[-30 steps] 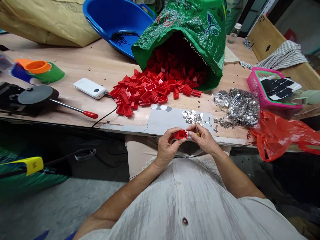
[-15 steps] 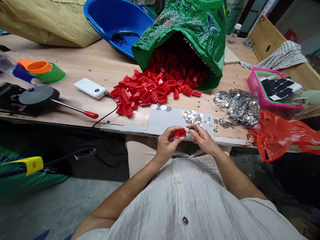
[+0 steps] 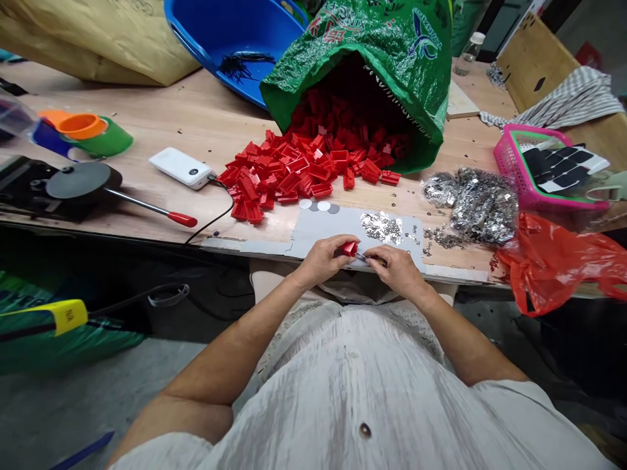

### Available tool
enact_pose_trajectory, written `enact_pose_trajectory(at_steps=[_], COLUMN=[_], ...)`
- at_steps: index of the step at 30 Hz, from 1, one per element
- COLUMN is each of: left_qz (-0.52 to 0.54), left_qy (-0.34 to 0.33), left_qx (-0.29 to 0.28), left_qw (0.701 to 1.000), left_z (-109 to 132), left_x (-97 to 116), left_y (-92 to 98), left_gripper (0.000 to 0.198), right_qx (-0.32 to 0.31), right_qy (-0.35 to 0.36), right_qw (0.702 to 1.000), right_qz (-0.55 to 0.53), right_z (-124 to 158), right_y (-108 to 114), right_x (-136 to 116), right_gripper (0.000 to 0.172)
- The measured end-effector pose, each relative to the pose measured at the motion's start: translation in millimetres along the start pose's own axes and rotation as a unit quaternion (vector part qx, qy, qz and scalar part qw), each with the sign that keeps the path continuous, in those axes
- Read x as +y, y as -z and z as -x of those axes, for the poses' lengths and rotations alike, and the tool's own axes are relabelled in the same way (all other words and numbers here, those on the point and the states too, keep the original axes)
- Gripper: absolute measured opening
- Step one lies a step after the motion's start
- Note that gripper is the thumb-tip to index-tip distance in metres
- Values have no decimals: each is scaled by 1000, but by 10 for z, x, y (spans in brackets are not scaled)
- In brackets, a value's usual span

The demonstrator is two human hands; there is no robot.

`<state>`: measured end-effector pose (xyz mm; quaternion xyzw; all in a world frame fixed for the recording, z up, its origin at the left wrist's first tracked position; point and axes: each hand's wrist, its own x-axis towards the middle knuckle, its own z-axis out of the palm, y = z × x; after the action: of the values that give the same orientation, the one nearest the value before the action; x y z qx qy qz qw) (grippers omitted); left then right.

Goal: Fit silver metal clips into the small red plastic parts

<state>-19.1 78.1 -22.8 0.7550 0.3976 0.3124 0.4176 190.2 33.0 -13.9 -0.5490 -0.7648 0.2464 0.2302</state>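
My left hand (image 3: 322,260) is closed round a small red plastic housing (image 3: 349,248) at the table's near edge. My right hand (image 3: 396,269) pinches a thin tool with a yellow handle (image 3: 372,260), its metal tip against the housing. Both hands rest over a grey card (image 3: 337,230) that carries a small heap of silver metal clips (image 3: 381,227). Behind it lies a pile of red housings (image 3: 294,176), spilled from a green woven sack (image 3: 372,59) lying on its side.
A white power bank (image 3: 182,168) with a black cable lies left of the pile. A black press with a red-tipped lever (image 3: 78,186) and coloured funnels (image 3: 83,130) sit far left. Bags of silver clips (image 3: 477,205), a pink basket (image 3: 548,170), a red bag (image 3: 558,261) are right; a blue tub (image 3: 230,39) behind.
Both hands dropped lower onto the table edge. The right hand turned the tool from upright to level and brought its tip to the red housing. The view shifted slightly.
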Motion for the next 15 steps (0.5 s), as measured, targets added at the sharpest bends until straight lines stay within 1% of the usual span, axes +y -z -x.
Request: enact_pose_trajectory(at_steps=[4,15], left_qz=[-14,14], left_qy=[4,-4], left_qx=[-21,-26], left_qw=[1000,1000], left_z=[-7,-22], left_x=[-22,-49], left_y=[19,24], left_gripper=[36,31], right_qx=[3,16], right_qy=[26,52], right_qw=[1000,995], right_qz=[11,85], right_z=[-20,9], right_y=[-28,-124], right_x=[18,20], right_gripper=[17,16])
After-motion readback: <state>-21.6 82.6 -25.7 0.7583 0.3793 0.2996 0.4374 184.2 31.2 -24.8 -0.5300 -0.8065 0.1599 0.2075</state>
